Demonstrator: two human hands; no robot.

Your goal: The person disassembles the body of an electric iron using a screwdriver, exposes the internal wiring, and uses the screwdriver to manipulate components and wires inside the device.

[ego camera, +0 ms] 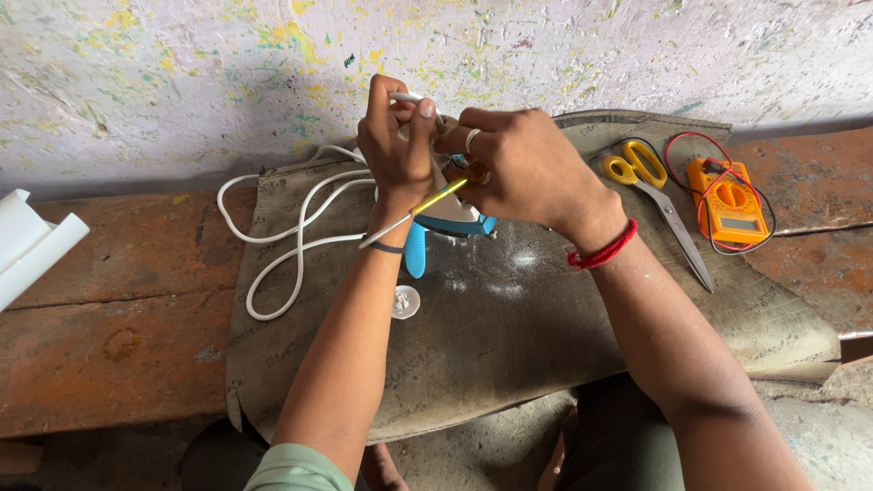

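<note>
A blue and white electric iron stands on a grey sack mat, mostly hidden behind both hands. My left hand grips the iron's top end together with a thin white wire. My right hand, with a ring and a red wrist thread, holds a screwdriver with a yellow handle whose metal shaft slants down to the left across my left wrist. The iron's white cord loops over the mat's left side.
Yellow-handled scissors and an orange multimeter with red and black leads lie at the right. A small clear round part sits on the mat by my left forearm. White rolled sheets rest at the left on a rusty brown bench.
</note>
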